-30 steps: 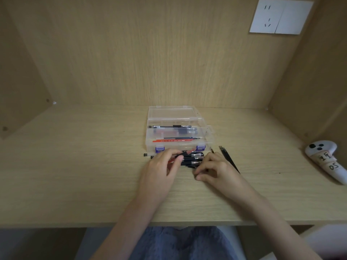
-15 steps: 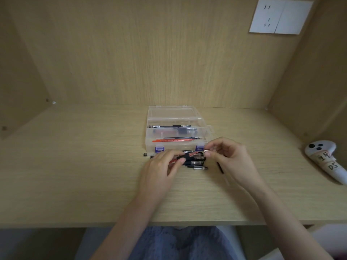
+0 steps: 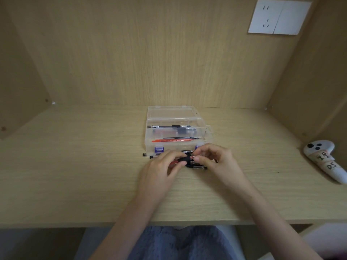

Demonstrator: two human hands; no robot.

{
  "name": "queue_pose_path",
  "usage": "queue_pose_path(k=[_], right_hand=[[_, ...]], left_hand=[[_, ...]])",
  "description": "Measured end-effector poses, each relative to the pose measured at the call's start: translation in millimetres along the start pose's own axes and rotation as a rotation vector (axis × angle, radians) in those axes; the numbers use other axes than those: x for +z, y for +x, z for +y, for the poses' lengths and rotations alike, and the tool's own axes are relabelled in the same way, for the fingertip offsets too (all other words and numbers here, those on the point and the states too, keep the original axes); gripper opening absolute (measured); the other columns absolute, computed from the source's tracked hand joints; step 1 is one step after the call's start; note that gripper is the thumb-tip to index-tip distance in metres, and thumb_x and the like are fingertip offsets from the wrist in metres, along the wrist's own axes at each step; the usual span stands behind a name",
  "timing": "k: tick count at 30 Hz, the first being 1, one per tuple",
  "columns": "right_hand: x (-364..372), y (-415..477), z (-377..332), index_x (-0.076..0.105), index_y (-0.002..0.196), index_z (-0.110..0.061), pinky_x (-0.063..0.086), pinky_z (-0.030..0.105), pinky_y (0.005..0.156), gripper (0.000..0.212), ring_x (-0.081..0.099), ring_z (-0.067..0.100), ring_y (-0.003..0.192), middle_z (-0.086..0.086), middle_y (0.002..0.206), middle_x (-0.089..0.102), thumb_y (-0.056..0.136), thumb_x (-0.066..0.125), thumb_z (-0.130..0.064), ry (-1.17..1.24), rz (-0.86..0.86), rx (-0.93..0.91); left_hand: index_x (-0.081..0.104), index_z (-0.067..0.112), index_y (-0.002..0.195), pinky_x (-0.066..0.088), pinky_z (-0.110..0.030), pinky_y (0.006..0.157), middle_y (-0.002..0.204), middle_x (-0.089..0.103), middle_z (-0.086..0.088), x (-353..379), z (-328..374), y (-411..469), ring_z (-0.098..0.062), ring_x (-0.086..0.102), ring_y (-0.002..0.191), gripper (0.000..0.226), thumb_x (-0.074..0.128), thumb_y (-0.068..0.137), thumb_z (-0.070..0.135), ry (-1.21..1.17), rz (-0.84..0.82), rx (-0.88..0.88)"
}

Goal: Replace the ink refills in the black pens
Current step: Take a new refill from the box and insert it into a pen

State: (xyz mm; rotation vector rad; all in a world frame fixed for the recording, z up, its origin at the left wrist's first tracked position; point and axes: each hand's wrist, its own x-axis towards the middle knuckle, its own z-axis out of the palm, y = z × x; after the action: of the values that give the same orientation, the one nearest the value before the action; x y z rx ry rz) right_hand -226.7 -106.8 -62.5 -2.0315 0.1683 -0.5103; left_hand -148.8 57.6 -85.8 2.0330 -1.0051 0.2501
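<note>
My left hand [image 3: 161, 167] holds a pen [image 3: 185, 158] with a black grip and a red refill showing inside it, just in front of the clear plastic box [image 3: 150, 139]. My right hand [image 3: 216, 160] pinches the pen's right end near its tip. Under both hands lies a small heap of black pens [image 3: 197, 167] on the desk. Two pen ends [image 3: 148, 155] stick out to the left of the heap. In the box lie a black pen [image 3: 169, 126], a dark refill [image 3: 182, 137] and a red refill [image 3: 172, 140].
The open lid of the box [image 3: 171, 112] lies flat behind it. A white controller [image 3: 326, 158] with taped labels rests at the desk's right edge. Wooden walls close in the back and both sides. The desk's front edge [image 3: 75, 223] runs close below my forearms.
My right hand rose from the desk beside the heap, came up to the pen's right end and now pinches it. My left hand stayed holding the pen in place.
</note>
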Motion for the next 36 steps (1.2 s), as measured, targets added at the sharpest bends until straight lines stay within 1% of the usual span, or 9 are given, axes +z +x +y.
queue_pose_path(k=[4,9,13,18,21,24,29,32,36], right_hand=[[7,-7,5,0.065,0.08,-0.023,0.04,0.008,0.065,0.012,0.055,-0.006,0.064,-0.01,0.069,0.064,0.086,0.065,-0.012,0.048,0.009,0.023],[14,-14,13,0.068,0.083,-0.02,0.045,0.015,0.07,0.005,0.061,0.003,0.07,-0.006,0.072,0.067,0.087,0.064,-0.019,0.09,0.107,0.037],[18,-16,13,0.067,0.079,-0.021,0.044,0.015,0.069,0.009,0.06,0.003,0.068,-0.005,0.069,0.067,0.087,0.065,-0.018,0.081,0.119,0.028],[21,-17,11,0.068,0.081,-0.021,0.045,0.018,0.071,0.009,0.061,0.005,0.07,-0.008,0.071,0.068,0.087,0.064,-0.015,0.138,0.111,0.027],[20,-18,11,0.068,0.082,-0.019,0.049,0.032,0.074,0.009,0.061,0.011,0.072,-0.003,0.074,0.069,0.087,0.064,-0.013,0.202,0.151,0.014],[20,-19,11,0.068,0.082,-0.019,0.049,0.03,0.072,0.009,0.061,0.009,0.07,-0.003,0.074,0.069,0.086,0.064,-0.011,0.231,0.173,0.019],[19,-19,12,0.068,0.08,-0.02,0.048,0.031,0.075,0.01,0.061,0.011,0.071,-0.002,0.072,0.068,0.086,0.064,-0.013,0.228,0.167,0.039],[20,-19,12,0.068,0.079,-0.018,0.048,0.033,0.074,0.009,0.06,0.011,0.07,-0.001,0.071,0.068,0.087,0.064,-0.015,0.213,0.157,0.032],[19,-20,12,0.068,0.081,-0.018,0.048,0.031,0.074,0.007,0.061,0.009,0.07,-0.004,0.072,0.068,0.086,0.064,-0.016,0.257,0.172,0.039]], left_hand=[[0.062,0.028,0.107,0.049,-0.027,0.076,0.1,0.06,0.017,1,-2,1,-0.002,0.058,0.084,0.023,0.06,0.085,0.036,0.015,-0.018,0.033],[0.065,0.02,0.11,0.039,-0.019,0.086,0.101,0.065,0.007,4,-2,1,-0.005,0.054,0.096,0.039,0.037,0.092,0.04,0.075,-0.032,0.092],[0.066,0.024,0.099,0.044,-0.026,0.08,0.093,0.063,0.01,4,-5,1,-0.006,0.056,0.087,0.017,0.063,0.083,0.027,0.103,0.036,0.123],[0.058,0.028,0.101,0.051,-0.033,0.067,0.099,0.054,0.017,2,-1,0,-0.002,0.056,0.081,0.027,0.071,0.077,0.024,0.075,0.069,0.112],[0.059,0.028,0.111,0.047,-0.025,0.075,0.103,0.057,0.015,2,2,0,-0.003,0.056,0.088,0.034,0.054,0.085,0.049,0.117,0.051,0.127],[0.065,0.024,0.105,0.045,-0.024,0.075,0.094,0.066,0.011,4,1,1,-0.009,0.06,0.087,0.038,0.038,0.091,0.046,0.151,0.048,0.123],[0.065,0.025,0.098,0.043,-0.022,0.076,0.092,0.063,0.012,4,-4,0,-0.005,0.057,0.086,0.018,0.058,0.085,0.035,0.143,0.076,0.152],[0.062,0.026,0.099,0.047,-0.027,0.073,0.095,0.06,0.014,1,-2,0,-0.005,0.057,0.085,0.02,0.065,0.081,0.034,0.109,0.087,0.164],[0.059,0.027,0.113,0.046,-0.024,0.077,0.102,0.063,0.014,2,2,0,-0.003,0.058,0.089,0.043,0.037,0.089,0.055,0.128,0.041,0.093]])
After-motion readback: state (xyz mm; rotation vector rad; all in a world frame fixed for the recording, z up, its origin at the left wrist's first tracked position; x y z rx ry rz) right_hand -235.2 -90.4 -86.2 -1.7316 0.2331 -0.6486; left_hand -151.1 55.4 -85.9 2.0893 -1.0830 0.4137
